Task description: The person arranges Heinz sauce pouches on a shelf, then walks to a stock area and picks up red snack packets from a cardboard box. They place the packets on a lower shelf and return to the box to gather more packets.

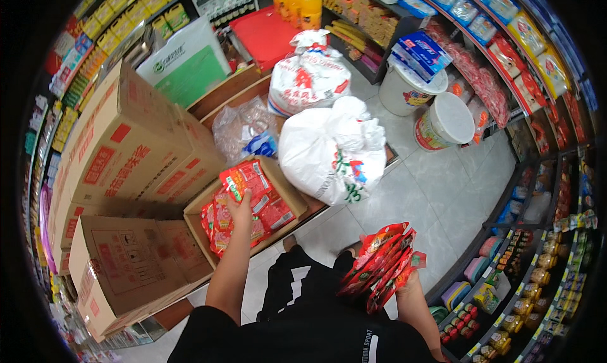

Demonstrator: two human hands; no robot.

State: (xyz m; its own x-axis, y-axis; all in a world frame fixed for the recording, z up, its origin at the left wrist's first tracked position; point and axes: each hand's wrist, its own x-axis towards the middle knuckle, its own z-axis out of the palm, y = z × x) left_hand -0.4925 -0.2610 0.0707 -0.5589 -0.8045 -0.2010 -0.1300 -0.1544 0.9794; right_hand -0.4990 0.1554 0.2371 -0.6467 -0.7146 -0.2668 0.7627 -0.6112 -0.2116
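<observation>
My left hand (pixel 240 205) reaches into an open cardboard box and grips a red printed pouch (pixel 236 185) by its edge. More flat red pouches (pixel 275 212) lie in layers in the box (pixel 288 192) beneath that hand. At the lower right, my right hand (pixel 409 283) holds a fanned bundle of similar red pouches (pixel 379 263) above the tiled floor. Its fingers are partly hidden behind the bundle.
Tall cartons (pixel 156 164) and an opened carton (pixel 137 263) stand left of the box. Two full white bags (pixel 327 154) sit beyond it. White lidded buckets (pixel 446 121) stand on the floor near stocked shelves (pixel 498 287) curving along the right.
</observation>
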